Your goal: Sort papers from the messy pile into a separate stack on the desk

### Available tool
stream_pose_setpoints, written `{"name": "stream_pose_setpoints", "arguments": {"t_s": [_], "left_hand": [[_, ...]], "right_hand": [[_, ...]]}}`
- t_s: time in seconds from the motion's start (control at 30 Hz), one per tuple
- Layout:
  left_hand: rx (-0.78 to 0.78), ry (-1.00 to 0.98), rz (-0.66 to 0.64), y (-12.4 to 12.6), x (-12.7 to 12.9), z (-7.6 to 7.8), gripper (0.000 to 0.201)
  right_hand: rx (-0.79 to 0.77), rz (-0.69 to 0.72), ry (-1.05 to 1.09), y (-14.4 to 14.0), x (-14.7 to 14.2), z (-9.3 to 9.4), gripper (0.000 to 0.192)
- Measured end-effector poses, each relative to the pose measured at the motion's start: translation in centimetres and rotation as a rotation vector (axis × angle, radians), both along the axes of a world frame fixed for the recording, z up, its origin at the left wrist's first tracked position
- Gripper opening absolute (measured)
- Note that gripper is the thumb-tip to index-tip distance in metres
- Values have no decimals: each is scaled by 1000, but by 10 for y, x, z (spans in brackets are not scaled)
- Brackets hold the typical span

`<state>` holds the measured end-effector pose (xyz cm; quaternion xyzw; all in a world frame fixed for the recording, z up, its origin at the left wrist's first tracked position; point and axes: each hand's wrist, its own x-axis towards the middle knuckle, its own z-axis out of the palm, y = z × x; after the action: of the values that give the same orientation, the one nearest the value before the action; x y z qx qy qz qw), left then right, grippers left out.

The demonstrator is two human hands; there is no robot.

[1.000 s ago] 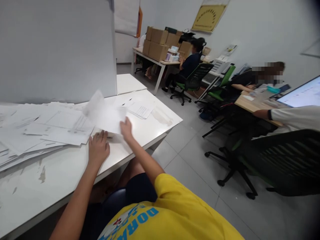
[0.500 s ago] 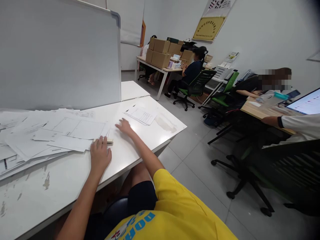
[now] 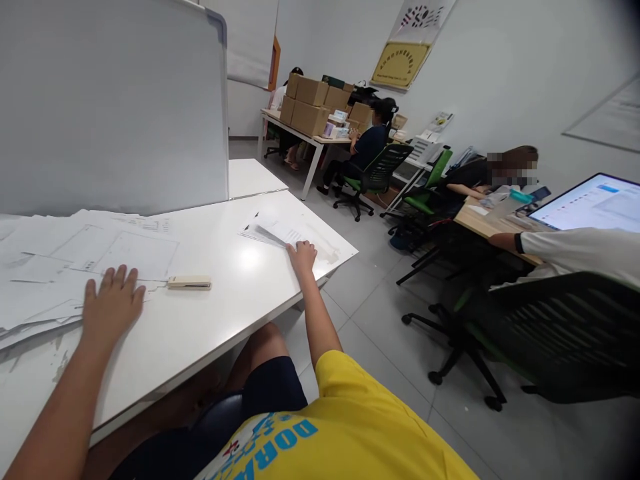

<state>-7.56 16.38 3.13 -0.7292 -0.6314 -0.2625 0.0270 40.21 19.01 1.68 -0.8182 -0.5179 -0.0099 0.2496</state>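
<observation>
My left hand (image 3: 113, 303) lies flat with fingers spread on the near right edge of a wide heap of loose printed papers (image 3: 45, 267). Just right of it, a cream stapler (image 3: 190, 283) rests on the white table beside the heap. My right hand (image 3: 303, 259) is at the small stack of papers (image 3: 255, 231) near the table's right corner. Its thumb and fingers are closed on the edge of the top sheet (image 3: 280, 231), which tilts up from the others. The fingertips' far side is partly hidden.
A whiteboard (image 3: 110, 107) stands along the table's back edge. The white table (image 3: 235, 280) ends at a corner on the right. Beyond are an office chair (image 3: 560, 333), a person in a white sleeve (image 3: 575, 253) at a monitor (image 3: 595, 203), and cardboard boxes (image 3: 307, 119) on a farther table.
My left hand has moved left from the stapler onto the paper heap and spread out. My right hand has reached right to the small stack and raised a sheet's edge. The view has shifted slightly right.
</observation>
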Motion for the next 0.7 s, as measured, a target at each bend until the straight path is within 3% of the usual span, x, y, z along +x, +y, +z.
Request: {"name": "stream_pose_setpoints", "arguments": {"t_s": [0.13, 0.3, 0.43, 0.5, 0.57, 0.63, 0.7], "left_hand": [[54, -97, 43, 9, -21, 15, 69], [107, -252, 48, 13, -52, 38, 49], [165, -154, 46, 7, -59, 54, 47], [214, -99, 102, -1, -43, 60, 50], [251, -160, 109, -18, -8, 60, 54], [170, -395, -23, -43, 44, 52, 64], [-76, -720, -221, -75, 104, 35, 74]], "right_hand": [[29, 14, -35, 2, -2, -2, 39], [61, 88, -59, 3, 1, -2, 30], [115, 97, -69, 1, 1, 5, 34], [174, 120, -83, -7, -9, 7, 35], [289, 254, -131, -25, -28, 6, 32], [442, 474, -202, -55, -55, 2, 28], [558, 631, -238, -93, -85, -3, 24]]}}
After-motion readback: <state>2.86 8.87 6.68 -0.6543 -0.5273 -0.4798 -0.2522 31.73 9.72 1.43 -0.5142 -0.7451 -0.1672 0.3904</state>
